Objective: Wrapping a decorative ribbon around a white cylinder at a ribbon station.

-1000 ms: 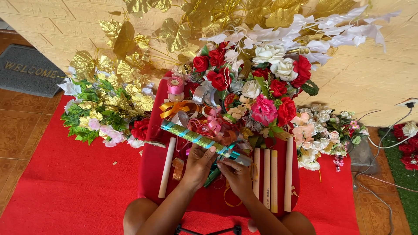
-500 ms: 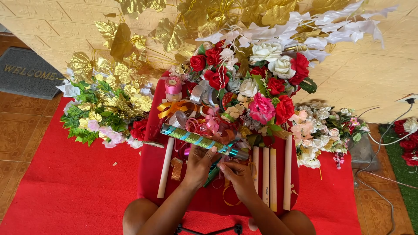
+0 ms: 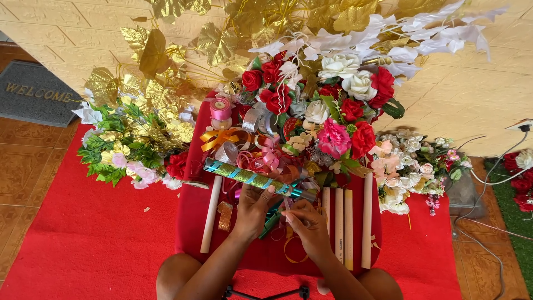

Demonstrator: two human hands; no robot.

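A stick wrapped in a spiral of green and gold glitter ribbon (image 3: 244, 176) lies slantwise over a red stool (image 3: 191, 222). My left hand (image 3: 256, 204) grips it near its right part, fingers curled under it. My right hand (image 3: 302, 219) pinches the ribbon tail beside the stick's teal end (image 3: 300, 194). Both hands sit close together over loose ribbon curls. Plain wooden sticks lie on the stool: one (image 3: 211, 214) to the left of my hands, several (image 3: 347, 228) to the right.
Ribbon rolls, among them a pink one (image 3: 220, 109), and bows crowd the stool's far side. Artificial red, white and pink flowers (image 3: 333, 111) and gold leaves (image 3: 155, 50) surround it. A red carpet (image 3: 83, 239) covers the floor; a grey doormat (image 3: 33, 97) lies at left, cables (image 3: 499, 178) at right.
The hands have shifted slightly around the stick's right end; the stick stays in the same slanted place.
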